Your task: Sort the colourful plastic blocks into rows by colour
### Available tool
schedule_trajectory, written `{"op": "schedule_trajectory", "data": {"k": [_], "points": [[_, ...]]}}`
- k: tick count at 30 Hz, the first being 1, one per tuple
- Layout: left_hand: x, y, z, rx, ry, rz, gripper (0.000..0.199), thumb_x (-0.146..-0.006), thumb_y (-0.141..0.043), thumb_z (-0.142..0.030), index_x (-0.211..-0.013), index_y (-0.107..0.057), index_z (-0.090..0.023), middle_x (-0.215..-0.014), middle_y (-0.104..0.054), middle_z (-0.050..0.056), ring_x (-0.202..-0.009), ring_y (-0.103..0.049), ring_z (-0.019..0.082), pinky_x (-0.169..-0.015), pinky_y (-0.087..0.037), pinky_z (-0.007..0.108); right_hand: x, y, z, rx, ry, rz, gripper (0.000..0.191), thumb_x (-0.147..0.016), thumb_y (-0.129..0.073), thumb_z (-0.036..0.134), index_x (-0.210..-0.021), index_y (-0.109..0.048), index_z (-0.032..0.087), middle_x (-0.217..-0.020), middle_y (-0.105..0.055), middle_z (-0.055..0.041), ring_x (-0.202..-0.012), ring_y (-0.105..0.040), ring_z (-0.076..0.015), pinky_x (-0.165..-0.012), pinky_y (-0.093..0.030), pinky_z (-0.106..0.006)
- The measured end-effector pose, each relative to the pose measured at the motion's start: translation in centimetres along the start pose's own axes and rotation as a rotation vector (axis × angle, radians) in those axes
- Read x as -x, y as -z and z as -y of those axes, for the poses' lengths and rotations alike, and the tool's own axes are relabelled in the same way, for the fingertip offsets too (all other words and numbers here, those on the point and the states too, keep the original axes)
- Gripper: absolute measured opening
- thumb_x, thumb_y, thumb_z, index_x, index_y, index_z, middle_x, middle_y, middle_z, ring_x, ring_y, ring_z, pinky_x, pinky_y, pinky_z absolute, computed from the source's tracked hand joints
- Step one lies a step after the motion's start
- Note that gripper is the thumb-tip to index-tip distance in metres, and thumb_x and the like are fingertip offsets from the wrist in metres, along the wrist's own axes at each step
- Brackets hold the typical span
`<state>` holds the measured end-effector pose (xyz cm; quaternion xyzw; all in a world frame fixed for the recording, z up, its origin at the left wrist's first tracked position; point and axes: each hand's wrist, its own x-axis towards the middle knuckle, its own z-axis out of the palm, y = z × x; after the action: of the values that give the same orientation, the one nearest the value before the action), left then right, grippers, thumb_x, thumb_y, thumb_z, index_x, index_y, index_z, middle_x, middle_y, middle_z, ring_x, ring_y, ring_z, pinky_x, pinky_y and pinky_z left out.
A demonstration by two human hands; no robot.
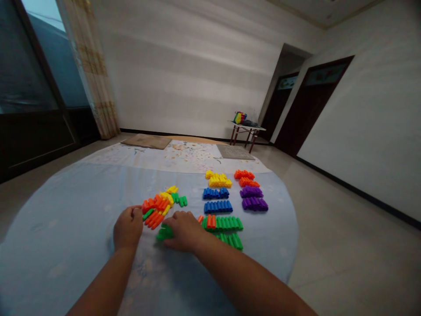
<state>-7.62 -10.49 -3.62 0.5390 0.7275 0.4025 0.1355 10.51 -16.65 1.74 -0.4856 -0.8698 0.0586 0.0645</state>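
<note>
My right hand (184,230) is closed over a few green bullet-shaped plastic pieces (163,233), its fingers curled round their right side. At the left edge of a mixed pile my left hand (128,228) is curled with fingertips together, and what they pinch, if anything, is hidden. Orange pieces (154,219) and yellow pieces (172,190) lie in that pile, with loose green pieces (182,201) beside it. Rows of green pieces (230,224) extend to the right of my right hand and forearm, which partly cover them. Some orange pieces (211,221) lie on the upper green row.
Sorted rows of blue pieces (218,206), yellow pieces (219,180), purple pieces (255,203) and orange pieces (245,174) lie on the right of the cloth-covered round table (82,197). Two mats (146,141) lie at its far side. A small side table (246,127) stands beyond.
</note>
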Motion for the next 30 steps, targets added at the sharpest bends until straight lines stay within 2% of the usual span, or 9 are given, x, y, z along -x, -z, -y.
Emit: {"op": "schedule_trajectory", "data": {"k": [2,6,8,11,14,17,20,25,30], "points": [[-0.1,0.0,-0.1,-0.011,0.004,0.011,0.038,-0.080,-0.030,-0.035,-0.091,-0.062,-0.016,-0.096,-0.065,0.012,-0.090,-0.057,0.024,-0.079,-0.042,0.033,1.2,-0.3,0.9,-0.022,-0.025,0.009,0.054,-0.074,-0.057,0.057,-0.114,-0.058,0.020,-0.103,-0.062,-0.0118,-0.094,-0.059,-0.0274,-0.080,-0.046,-0.041],[-0.2,-0.1,0.1,-0.033,0.009,0.026,0.040,-0.080,-0.029,-0.035,-0.093,-0.062,-0.015,-0.098,-0.065,0.013,-0.091,-0.056,0.024,-0.080,-0.042,0.034,2.8,-0.8,1.8,-0.045,-0.099,0.105,0.066,-0.070,-0.052,0.071,-0.106,-0.062,0.017,-0.097,-0.064,-0.0143,-0.091,-0.060,-0.0306,-0.083,-0.045,-0.047],[-0.3,-0.1,0.2,-0.043,0.012,0.027,0.041,-0.080,-0.029,-0.035,-0.095,-0.062,-0.015,-0.100,-0.064,0.013,-0.093,-0.056,0.024,-0.082,-0.042,0.035,3.1,-0.7,1.5,-0.074,-0.086,0.056,0.067,-0.070,-0.052,0.071,-0.109,-0.061,0.017,-0.101,-0.063,-0.0144,-0.095,-0.059,-0.0308,-0.085,-0.045,-0.048],[-0.4,-0.1,0.2,-0.050,0.020,0.030,0.042,-0.081,-0.029,-0.035,-0.096,-0.062,-0.014,-0.102,-0.064,0.013,-0.093,-0.056,0.024,-0.083,-0.042,0.035,3.4,-0.1,0.8,-0.109,0.064,-0.024,0.060,-0.074,-0.059,0.058,-0.122,-0.053,0.022,-0.119,-0.058,-0.0112,-0.106,-0.054,-0.0287,-0.088,-0.044,-0.046],[-0.4,0.0,0.0,-0.055,0.028,0.037,0.042,-0.081,-0.030,-0.034,-0.097,-0.062,-0.014,-0.101,-0.064,0.013,-0.093,-0.056,0.024,-0.082,-0.042,0.035,3.5,0.4,0.5,-0.086,0.175,0.023,0.056,-0.076,-0.061,0.040,-0.128,-0.047,0.023,-0.132,-0.051,-0.0087,-0.113,-0.050,-0.0282,-0.091,-0.043,-0.047],[-0.3,0.2,-0.2,-0.061,0.032,0.046,0.041,-0.081,-0.030,-0.033,-0.098,-0.062,-0.013,-0.102,-0.064,0.013,-0.093,-0.056,0.024,-0.081,-0.042,0.035,3.2,0.2,0.6,-0.050,0.192,0.097,0.048,-0.078,-0.057,0.028,-0.125,-0.051,0.022,-0.128,-0.055,-0.0078,-0.109,-0.054,-0.0263,-0.088,-0.044,-0.043],[-0.2,0.4,-0.4,-0.070,0.029,0.059,0.041,-0.081,-0.031,-0.033,-0.099,-0.062,-0.013,-0.104,-0.064,0.014,-0.094,-0.056,0.024,-0.081,-0.041,0.034,2.8,-0.5,0.7,-0.024,0.189,0.110,0.039,-0.079,-0.055,0.024,-0.118,-0.056,0.022,-0.117,-0.062,-0.0075,-0.102,-0.057,-0.0251,-0.084,-0.044,-0.040],[-0.2,0.5,-0.4,-0.077,0.041,0.059,0.041,-0.081,-0.031,-0.034,-0.099,-0.062,-0.013,-0.106,-0.063,0.015,-0.095,-0.055,0.024,-0.082,-0.041,0.034,3.8,0.6,-0.1,-0.119,0.150,0.024,0.042,-0.077,-0.062,0.034,-0.118,-0.057,0.022,-0.111,-0.063,-0.0085,-0.100,-0.056,-0.0253,-0.084,-0.043,-0.039],[-0.2,0.4,-0.3,-0.067,0.047,0.051,0.039,-0.081,-0.033,-0.035,-0.097,-0.062,-0.015,-0.101,-0.065,0.012,-0.091,-0.056,0.022,-0.079,-0.042,0.032,7.9,3.4,-4.7,-0.296,-0.013,-0.222,0.044,-0.076,-0.067,0.028,-0.119,-0.057,0.021,-0.112,-0.062,-0.0075,-0.104,-0.053,-0.0207,-0.090,-0.038,-0.034]]}}
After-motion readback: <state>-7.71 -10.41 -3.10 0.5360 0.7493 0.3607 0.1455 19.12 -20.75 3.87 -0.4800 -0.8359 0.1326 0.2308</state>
